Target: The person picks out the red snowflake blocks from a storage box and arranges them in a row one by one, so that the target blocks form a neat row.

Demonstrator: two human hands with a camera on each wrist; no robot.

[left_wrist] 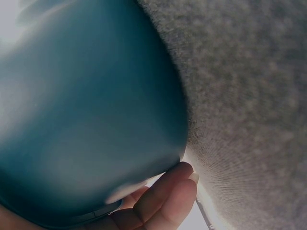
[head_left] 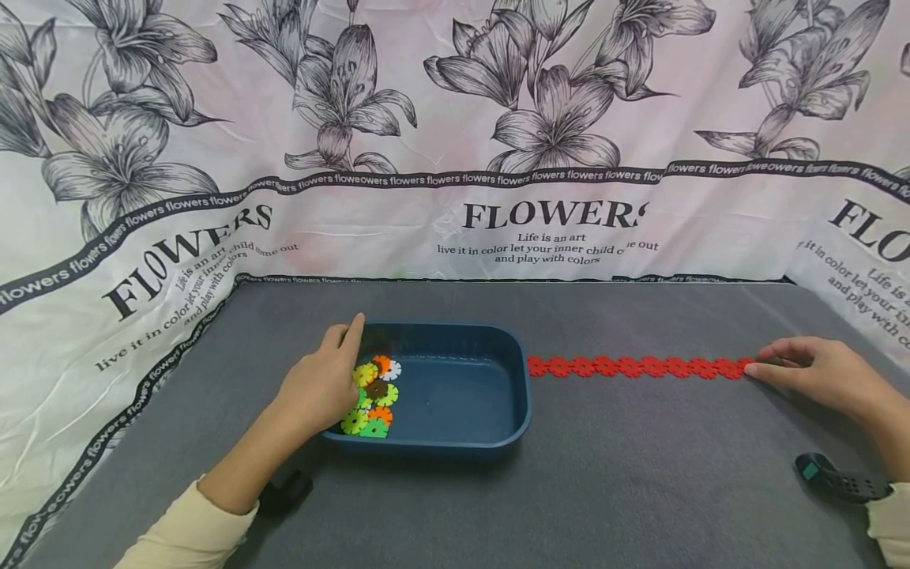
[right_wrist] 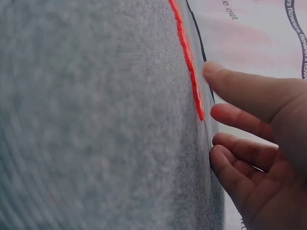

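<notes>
A blue rectangular plastic tub [head_left: 455, 446] sits left of centre in the head view. My left hand [head_left: 320, 387] grips its left end; in the left wrist view the fingers [left_wrist: 175, 201] bend against the tub's wall [left_wrist: 96, 110]. Several flower-shaped plastic discs [head_left: 377, 395] in yellow, green, orange, white and brown lie inside at that end, partly hidden by the hand. To the right of the tub stretches a straight chain of red discs [head_left: 643, 367]. Beside its far right end is my right hand [head_left: 817, 375], fingers loosely bent and apart, holding nothing in the right wrist view.
Grey cloth [head_left: 597, 490] covers the table. A white flower-printed sheet [head_left: 398, 229] rises behind it and along both sides. Black wrist straps show near both forearms, with a dark device [head_left: 817, 468] at the right one.
</notes>
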